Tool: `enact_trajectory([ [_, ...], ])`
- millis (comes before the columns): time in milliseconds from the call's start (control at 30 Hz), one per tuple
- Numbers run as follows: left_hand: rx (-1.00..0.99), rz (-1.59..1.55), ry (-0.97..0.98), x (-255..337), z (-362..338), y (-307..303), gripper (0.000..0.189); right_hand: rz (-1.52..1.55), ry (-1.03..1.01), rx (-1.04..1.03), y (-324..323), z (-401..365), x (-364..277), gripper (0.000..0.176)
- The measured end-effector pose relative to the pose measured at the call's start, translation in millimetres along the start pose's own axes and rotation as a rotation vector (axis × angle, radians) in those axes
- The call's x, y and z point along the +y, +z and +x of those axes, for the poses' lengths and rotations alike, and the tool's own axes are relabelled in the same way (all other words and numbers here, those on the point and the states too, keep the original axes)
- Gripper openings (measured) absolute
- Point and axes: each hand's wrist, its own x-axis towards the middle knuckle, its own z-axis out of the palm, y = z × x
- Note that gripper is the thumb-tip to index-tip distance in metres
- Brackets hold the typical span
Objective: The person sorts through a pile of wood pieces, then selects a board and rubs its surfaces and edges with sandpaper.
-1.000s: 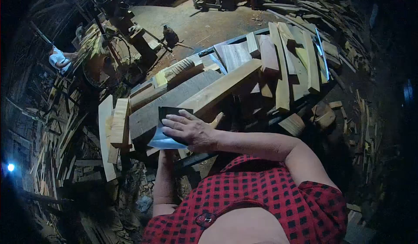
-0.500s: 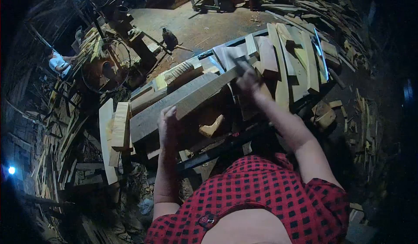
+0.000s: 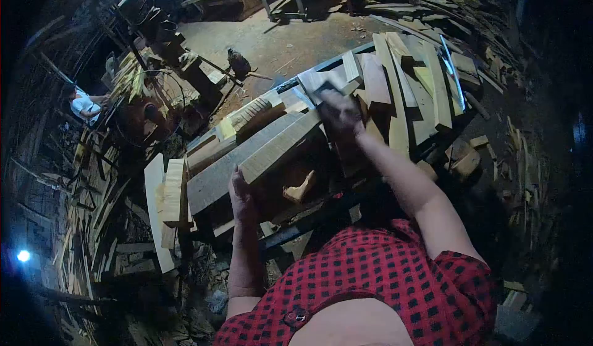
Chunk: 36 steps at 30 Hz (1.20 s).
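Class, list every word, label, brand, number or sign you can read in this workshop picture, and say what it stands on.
No text can be read.
The long plank at the left hand, the stacked boards by the right hand and the red checked shirt show no lettering.
The dark background is too blurred to tell.

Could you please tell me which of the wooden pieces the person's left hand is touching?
The long grey beam lying diagonally: the left hand rests against its near side, unlike the pale boards stacked beside it.
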Motion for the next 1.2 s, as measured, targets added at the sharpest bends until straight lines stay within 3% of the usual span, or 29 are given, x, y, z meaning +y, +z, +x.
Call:
enact_trajectory([
  [33,-0.079,0.100,0.060,5,1,2,0.068,0.567,0.189,0.184,10,-1,32,0.030],
  [100,-0.089,-0.008,-0.050,45,-9,19,0.069,0.708,0.733,0.113,78,-15,70,0.035],
  [133,-0.088,-0.116,-0.162,58,-11,26,0.070,0.705,0.735,0.119,65,-10,66,0.035],
  [200,-0.089,-0.223,-0.205,54,-10,29,0.069,0.642,0.794,-0.002,44,-3,46,0.034],
  [233,-0.086,-0.331,-0.244,51,-7,29,0.069,0.636,0.484,0.099,60,-10,39,0.036],
  [267,-0.088,-0.331,-0.237,46,-6,30,0.069,0.278,0.274,0.114,12,-6,0,0.035],
  [300,-0.008,-0.329,-0.166,39,-9,31,0.067,0.263,0.313,-0.204,13,-4,-19,0.034],
  [367,0.066,-0.323,-0.101,42,-12,35,0.065,0.848,-0.021,0.316,-8,-27,-70,0.039],
  [400,-0.036,-0.420,-0.193,53,-12,38,0.057,0.718,0.007,0.063,-26,-37,-90,0.041],
  [467,-0.142,-0.517,-0.282,54,-10,35,0.048,0.712,-0.130,-0.028,-54,-39,-91,0.043],
  [500,-0.130,-0.392,-0.255,43,-6,26,0.045,0.714,-0.189,-0.038,-50,-42,-83,0.044],
  [600,-0.074,-0.238,-0.240,57,-6,25,0.039,0.652,-0.104,0.100,-21,-39,-45,0.049],
  [633,-0.038,-0.206,-0.265,65,-8,27,0.036,0.343,-0.019,0.048,3,-35,-34,0.039],
  [667,-0.037,-0.213,-0.257,66,-8,28,0.036,0.865,0.091,0.357,8,-34,-16,0.029],
  [733,-0.112,-0.137,0.251,67,-11,27,0.041,0.805,0.427,0.185,7,-25,15,0.031],
  [767,-0.107,-0.137,0.257,72,-11,23,0.041,0.808,0.420,0.188,6,-25,22,0.031],
  [833,-0.224,0.638,0.694,88,-13,11,0.046,0.659,0.310,0.036,12,-28,36,0.034],
  [867,-0.225,0.754,0.582,95,-23,12,0.051,0.632,0.303,0.078,34,-37,37,0.035],
  [900,-0.213,0.758,0.581,92,-28,10,0.051,0.448,0.354,0.192,-15,-23,5,0.033],
  [967,-0.256,0.666,0.600,84,-32,7,0.053,0.550,0.180,0.126,-33,-17,-18,0.030],
  [1000,-0.238,0.684,0.722,82,-32,9,0.052,0.687,0.072,-0.005,-54,-8,-38,0.029],
  [1033,-0.234,0.690,0.714,85,-35,13,0.052,0.825,-0.032,-0.141,-79,-1,-64,0.028],
  [1100,-0.193,0.752,0.721,93,-40,19,0.052,0.842,-0.270,0.028,-115,3,-107,0.028],
  [1200,-0.187,0.795,0.790,91,-41,17,0.052,0.919,-0.343,-0.003,-106,-6,-118,0.029],
])
